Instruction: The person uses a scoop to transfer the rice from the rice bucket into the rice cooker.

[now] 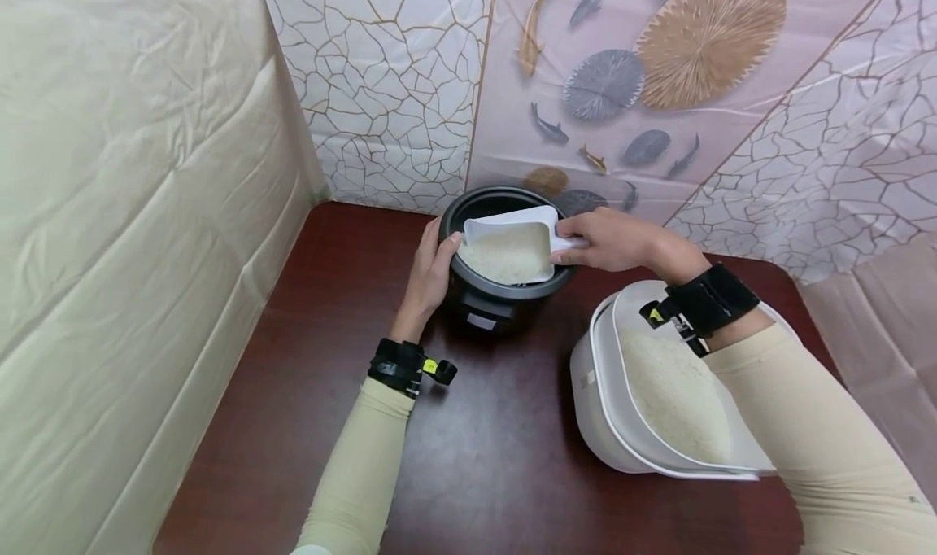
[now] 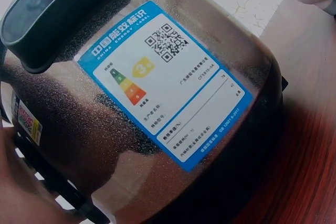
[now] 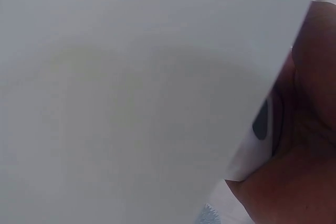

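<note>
A black rice cooker stands lidless near the back wall. My left hand holds its left side, thumb at the rim and fingers along the outside. In the left wrist view the cooker's glossy side fills the frame, with an energy label on it. By its short handle, my right hand grips a white scoop from the right. The scoop lies across the cooker's opening, heaped with white rice. A close white surface hides most of the right wrist view.
A white bin stands at the right, under my right forearm, holding loose rice. Both stand on a dark red wooden table. Patterned cloth hangs behind, and a cream cloth wall borders the left.
</note>
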Action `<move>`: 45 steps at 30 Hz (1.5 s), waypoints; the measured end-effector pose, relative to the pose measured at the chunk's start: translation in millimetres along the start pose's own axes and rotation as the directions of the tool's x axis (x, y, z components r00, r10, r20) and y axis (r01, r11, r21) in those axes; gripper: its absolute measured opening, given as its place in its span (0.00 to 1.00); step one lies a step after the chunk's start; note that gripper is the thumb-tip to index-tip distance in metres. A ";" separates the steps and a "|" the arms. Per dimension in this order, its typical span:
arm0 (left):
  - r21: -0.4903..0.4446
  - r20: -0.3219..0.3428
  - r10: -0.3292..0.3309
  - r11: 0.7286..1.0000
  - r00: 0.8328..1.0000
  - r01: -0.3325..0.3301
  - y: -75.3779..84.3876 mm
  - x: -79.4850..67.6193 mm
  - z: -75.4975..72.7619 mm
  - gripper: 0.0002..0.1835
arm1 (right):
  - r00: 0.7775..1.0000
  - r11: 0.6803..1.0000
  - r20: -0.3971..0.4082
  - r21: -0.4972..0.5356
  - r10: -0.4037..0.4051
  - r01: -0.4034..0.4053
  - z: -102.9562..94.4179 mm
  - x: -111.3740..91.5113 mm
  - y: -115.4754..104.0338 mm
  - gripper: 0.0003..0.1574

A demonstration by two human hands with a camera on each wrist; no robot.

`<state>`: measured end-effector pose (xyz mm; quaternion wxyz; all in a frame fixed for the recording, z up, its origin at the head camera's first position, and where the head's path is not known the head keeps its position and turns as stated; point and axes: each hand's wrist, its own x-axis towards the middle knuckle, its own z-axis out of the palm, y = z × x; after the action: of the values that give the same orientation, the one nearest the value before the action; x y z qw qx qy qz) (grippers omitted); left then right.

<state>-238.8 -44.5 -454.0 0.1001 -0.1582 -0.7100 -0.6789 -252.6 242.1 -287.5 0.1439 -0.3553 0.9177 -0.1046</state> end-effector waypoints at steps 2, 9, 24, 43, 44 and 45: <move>-0.002 0.000 0.002 1.000 1.000 -0.002 0.2 -0.3 -0.6 0.31 | 1.000 1.000 0.001 0.004 -0.006 0.006 0.2 -0.3 -0.6 0.20; -0.010 0.013 -0.011 1.000 1.000 0.011 3.9 0.9 -1.2 0.30 | 1.000 1.000 -0.009 -0.010 -0.003 0.003 0.2 -0.6 0.0 0.20; -0.008 0.022 -0.024 1.000 0.999 0.025 46.7 -6.1 -3.9 0.31 | 0.999 1.000 -0.029 -0.006 -0.017 0.016 0.1 -0.7 -3.0 0.19; 0.038 0.054 -0.056 0.998 0.997 0.054 19.8 0.1 -4.6 0.31 | 0.998 0.997 -0.055 -0.078 -0.031 0.027 -2.1 -2.5 -12.1 0.18; 0.038 0.062 -0.062 0.997 0.996 0.060 20.8 -0.2 -5.1 0.31 | 0.998 0.996 -0.057 -0.087 -0.029 0.024 -1.8 -2.7 -12.7 0.18; 0.038 0.073 -0.068 0.997 0.995 0.065 21.0 -0.6 -5.5 0.31 | 0.998 0.995 -0.059 -0.096 -0.025 0.019 -1.6 -3.1 -13.2 0.18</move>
<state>-231.0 -49.5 -434.3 0.0540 -0.1577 -0.7301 -0.6627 -242.8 234.8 -281.6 0.0980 -0.3686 0.9215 -0.0730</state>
